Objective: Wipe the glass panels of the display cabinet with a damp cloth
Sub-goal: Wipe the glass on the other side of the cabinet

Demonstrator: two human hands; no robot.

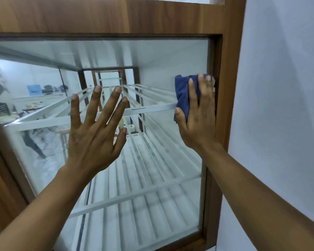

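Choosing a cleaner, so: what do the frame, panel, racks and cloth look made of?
Frame: wood or wood-look laminate, brown grain, satin. Panel: clear glass, see-through with reflections. Racks: probably white-painted metal, thin straight bars. Cloth: soft blue fabric, possibly microfibre, by its folds.

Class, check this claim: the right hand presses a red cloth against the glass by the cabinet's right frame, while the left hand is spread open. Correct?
The colour is wrong: the head view shows a blue cloth. The right hand does press it against the glass by the right frame; the left hand is spread open.
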